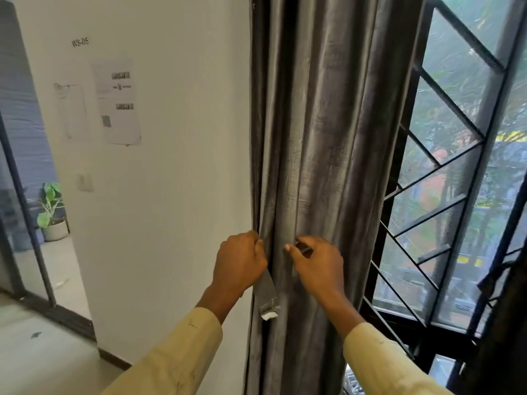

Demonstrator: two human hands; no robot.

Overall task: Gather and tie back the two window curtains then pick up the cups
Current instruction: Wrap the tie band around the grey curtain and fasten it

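Note:
A grey curtain [322,132] hangs gathered in folds between the white wall and the window. My left hand [239,260] grips a grey fabric tie-back strap [266,295] at the curtain's left edge; the strap's loose end, with a white tip, hangs below my fist. My right hand [316,262] pinches the other part of the strap against the front of the curtain, fingers curled. A dark strip of a second curtain [502,323] shows at the far right. No cups are in view.
The window [445,166] with a black diagonal metal grille and mesh is to the right. The white wall [171,138] on the left carries papers [118,101]. A potted plant [51,215] stands beyond a glass door at the far left.

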